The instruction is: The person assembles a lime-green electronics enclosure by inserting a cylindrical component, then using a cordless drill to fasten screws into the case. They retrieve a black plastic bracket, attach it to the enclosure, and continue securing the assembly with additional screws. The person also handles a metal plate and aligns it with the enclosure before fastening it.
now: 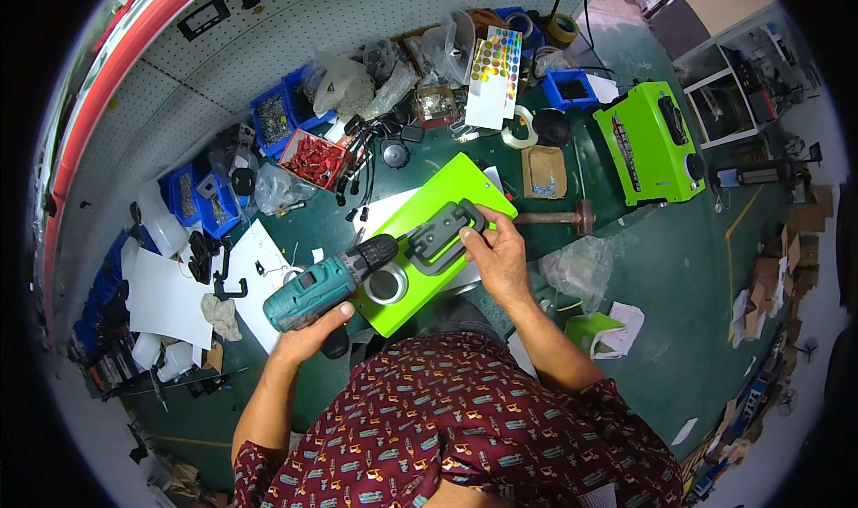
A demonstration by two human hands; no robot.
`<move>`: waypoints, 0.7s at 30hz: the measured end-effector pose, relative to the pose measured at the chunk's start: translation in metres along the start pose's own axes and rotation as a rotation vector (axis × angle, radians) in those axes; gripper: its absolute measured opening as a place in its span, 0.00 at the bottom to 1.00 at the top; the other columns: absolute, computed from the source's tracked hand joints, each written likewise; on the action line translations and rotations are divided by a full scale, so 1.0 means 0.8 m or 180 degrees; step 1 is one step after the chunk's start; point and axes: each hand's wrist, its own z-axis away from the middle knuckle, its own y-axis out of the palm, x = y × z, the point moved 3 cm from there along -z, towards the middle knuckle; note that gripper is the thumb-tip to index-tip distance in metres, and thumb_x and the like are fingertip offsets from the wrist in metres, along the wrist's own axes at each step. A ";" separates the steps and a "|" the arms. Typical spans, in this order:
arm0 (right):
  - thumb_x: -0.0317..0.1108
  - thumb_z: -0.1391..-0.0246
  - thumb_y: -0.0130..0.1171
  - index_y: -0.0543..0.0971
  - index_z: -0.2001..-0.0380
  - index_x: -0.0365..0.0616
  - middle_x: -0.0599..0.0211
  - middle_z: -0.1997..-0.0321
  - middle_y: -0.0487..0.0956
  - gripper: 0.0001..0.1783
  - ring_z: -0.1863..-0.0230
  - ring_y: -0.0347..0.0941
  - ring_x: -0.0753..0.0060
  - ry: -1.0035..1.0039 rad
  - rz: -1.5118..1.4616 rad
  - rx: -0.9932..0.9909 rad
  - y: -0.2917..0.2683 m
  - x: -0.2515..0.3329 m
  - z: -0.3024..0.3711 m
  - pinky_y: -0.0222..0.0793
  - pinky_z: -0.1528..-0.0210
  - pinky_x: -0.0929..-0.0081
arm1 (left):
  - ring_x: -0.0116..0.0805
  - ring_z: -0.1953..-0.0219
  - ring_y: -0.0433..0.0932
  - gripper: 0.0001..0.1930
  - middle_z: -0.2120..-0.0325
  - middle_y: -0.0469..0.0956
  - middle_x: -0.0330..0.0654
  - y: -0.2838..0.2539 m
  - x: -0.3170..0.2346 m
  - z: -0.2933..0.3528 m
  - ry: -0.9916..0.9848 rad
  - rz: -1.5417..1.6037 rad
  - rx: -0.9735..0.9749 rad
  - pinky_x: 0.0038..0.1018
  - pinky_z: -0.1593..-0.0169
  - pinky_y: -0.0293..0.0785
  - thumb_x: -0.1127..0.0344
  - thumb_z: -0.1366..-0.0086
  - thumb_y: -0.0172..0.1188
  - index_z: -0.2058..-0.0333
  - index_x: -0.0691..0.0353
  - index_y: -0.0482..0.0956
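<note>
We find the drill (313, 293) above the desk (407, 179), its grip largely hidden where the left hand (313, 334) closes around it; contact with the grey handle (438, 240) is unclear. It points up and right, roughly along the green panel (456, 182). The right hand (500, 262) grips the handle. Count: one drill, one panel, one hammer (565, 218) beyond.

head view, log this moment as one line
left hand: holds teal drill | right hand: holds grey handle | grey handle: at green panel
</note>
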 end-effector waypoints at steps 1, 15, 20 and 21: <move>0.30 0.36 0.66 0.72 0.37 0.29 0.67 0.71 0.84 0.28 0.72 0.75 0.83 -0.0003 -0.0008 -0.0007 -0.001 0.000 0.000 0.70 0.67 0.81 | 0.32 0.55 0.82 0.20 0.56 0.85 0.39 0.001 -0.002 -0.001 -0.0001 -0.0116 0.0063 0.31 0.48 0.79 0.59 0.35 0.74 0.47 0.61 0.83; 0.29 0.35 0.65 0.73 0.39 0.32 0.66 0.69 0.85 0.24 0.72 0.75 0.82 -0.0029 0.0054 0.0026 -0.006 0.000 -0.003 0.70 0.67 0.82 | 0.35 0.52 0.82 0.21 0.54 0.85 0.41 0.009 -0.015 -0.009 0.0147 -0.0436 0.0091 0.33 0.47 0.79 0.58 0.34 0.73 0.46 0.60 0.84; 0.30 0.36 0.66 0.72 0.37 0.31 0.67 0.73 0.84 0.27 0.72 0.76 0.83 0.0000 0.0074 0.0039 -0.006 0.001 -0.004 0.71 0.66 0.80 | 0.34 0.53 0.83 0.20 0.55 0.86 0.41 0.011 -0.024 -0.012 0.0292 -0.0668 0.0120 0.33 0.48 0.80 0.57 0.34 0.73 0.47 0.59 0.84; 0.30 0.36 0.66 0.72 0.37 0.31 0.67 0.73 0.84 0.27 0.72 0.76 0.83 0.0015 0.0067 0.0043 -0.006 0.001 -0.004 0.71 0.66 0.80 | 0.34 0.54 0.83 0.20 0.55 0.86 0.41 0.010 -0.023 -0.013 0.0315 -0.0685 0.0129 0.33 0.48 0.80 0.57 0.34 0.73 0.47 0.59 0.84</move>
